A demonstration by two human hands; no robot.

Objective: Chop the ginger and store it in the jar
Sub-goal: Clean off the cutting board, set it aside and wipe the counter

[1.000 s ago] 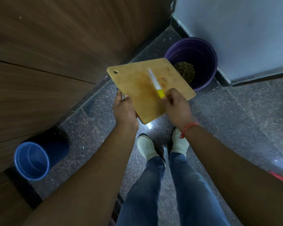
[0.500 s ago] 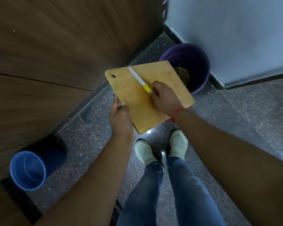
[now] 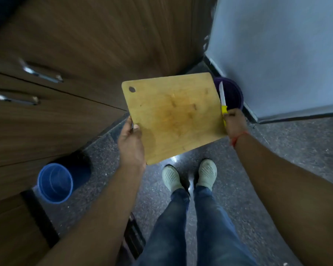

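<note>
Knife is off the board face since the earlier frame: right hand [image 3: 234,122] has swung out to the board's right edge. Its fingers curl round the yellow handle of the white-bladed knife [image 3: 222,99], blade pointing up over the purple plastic bucket [image 3: 235,93]. Left hand [image 3: 131,143] pinches the left edge of the square wooden cutting board [image 3: 173,116], thumb on top, held tilted above the speckled floor [image 3: 296,150]. No ginger or jar visible; board face bare, stained. Blue bucket [image 3: 55,183] sits by the wooden cabinets [image 3: 85,45].
</note>
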